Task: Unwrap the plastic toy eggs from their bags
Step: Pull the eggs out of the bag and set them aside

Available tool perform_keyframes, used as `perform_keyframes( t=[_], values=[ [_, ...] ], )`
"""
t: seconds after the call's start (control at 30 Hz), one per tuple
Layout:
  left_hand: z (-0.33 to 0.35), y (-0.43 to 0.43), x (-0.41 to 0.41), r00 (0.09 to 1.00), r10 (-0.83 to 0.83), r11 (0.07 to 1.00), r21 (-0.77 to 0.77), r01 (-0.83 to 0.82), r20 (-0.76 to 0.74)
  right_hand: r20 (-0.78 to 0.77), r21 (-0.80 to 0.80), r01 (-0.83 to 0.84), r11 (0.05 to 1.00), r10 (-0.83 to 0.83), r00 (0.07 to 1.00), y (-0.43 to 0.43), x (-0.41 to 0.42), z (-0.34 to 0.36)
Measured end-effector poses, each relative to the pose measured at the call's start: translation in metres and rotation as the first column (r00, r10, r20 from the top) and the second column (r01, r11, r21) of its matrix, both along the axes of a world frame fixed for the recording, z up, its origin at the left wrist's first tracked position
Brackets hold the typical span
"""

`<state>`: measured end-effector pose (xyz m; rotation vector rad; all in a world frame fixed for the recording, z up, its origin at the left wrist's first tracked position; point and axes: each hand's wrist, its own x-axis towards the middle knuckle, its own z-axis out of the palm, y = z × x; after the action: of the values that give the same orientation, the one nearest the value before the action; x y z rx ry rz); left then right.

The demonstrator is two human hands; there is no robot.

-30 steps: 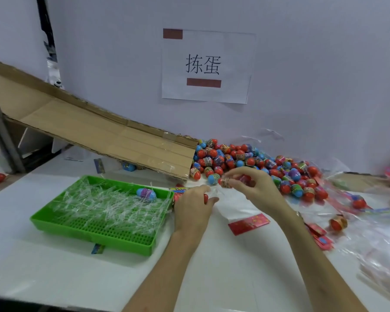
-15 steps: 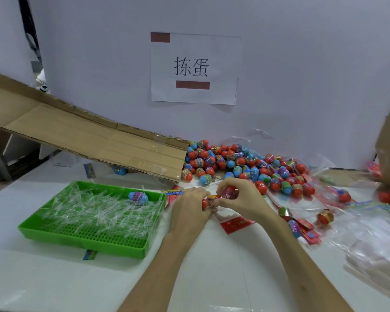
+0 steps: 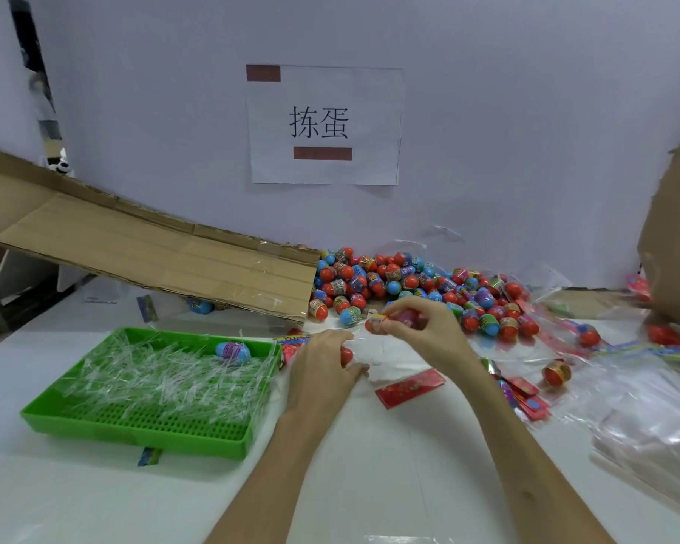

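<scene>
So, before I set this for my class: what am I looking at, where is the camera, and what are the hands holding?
There is no machine: a person works with bare hands, and the picture comes from a camera worn on their head, looking down at a white table. The right hand pinches a toy egg in its fingers; the left hand curls round what looks like a red egg lower down. Behind them lies a pile of eggs at the foot of a cardboard ramp. To the left, a green tray holds clear plastic strips and one blue egg. Clear bags lie on the right, and a paper sign hangs on the wall.
</scene>
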<state>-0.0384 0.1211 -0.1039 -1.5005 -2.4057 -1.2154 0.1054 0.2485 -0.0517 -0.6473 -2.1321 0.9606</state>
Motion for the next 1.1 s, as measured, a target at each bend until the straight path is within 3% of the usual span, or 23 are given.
perform_keyframes(
  t=[0.07, 0.13, 0.3, 0.5, 0.73, 0.97, 1.1],
  values=[
    [0.000, 0.001, 0.000, 1.000, 0.003, 1.000, -0.013, -0.003, 0.000, -0.003, -0.098, -0.031, 0.995, 0.031, 1.000, 0.009, 0.009, 0.004],
    [-0.001, 0.001, -0.001, 1.000, 0.004, 1.000, -0.017, -0.004, 0.009, 0.099, -0.141, -0.107, 0.984, 0.122, 0.988, 0.011, 0.012, 0.003],
    [-0.001, 0.002, -0.001, 1.000, 0.001, 1.000, 0.003, -0.001, 0.019, 0.270, -0.020, -0.166, 0.986, 0.165, 0.949, 0.002, 0.000, -0.005],
    [0.000, 0.001, -0.001, 0.999, -0.014, 1.000, 0.001, 0.014, 0.042, 0.209, 0.165, -0.074, 0.984, 0.039, 0.977, -0.008, -0.012, -0.017],
    [0.002, 0.000, 0.001, 0.999, -0.024, 1.000, 0.019, 0.023, 0.047, 0.273, 0.080, -0.148, 0.986, 0.121, 0.955, -0.014, -0.016, -0.015],
    [0.001, 0.000, 0.001, 0.999, 0.027, 1.000, 0.008, -0.027, 0.043, 0.061, -0.169, -0.092, 0.981, 0.104, 0.993, -0.004, -0.008, -0.004],
    [0.002, -0.001, 0.001, 0.998, 0.025, 1.000, 0.015, -0.026, 0.052, 0.060, -0.043, -0.078, 0.996, 0.080, 0.995, -0.007, -0.008, -0.006]
  ],
)
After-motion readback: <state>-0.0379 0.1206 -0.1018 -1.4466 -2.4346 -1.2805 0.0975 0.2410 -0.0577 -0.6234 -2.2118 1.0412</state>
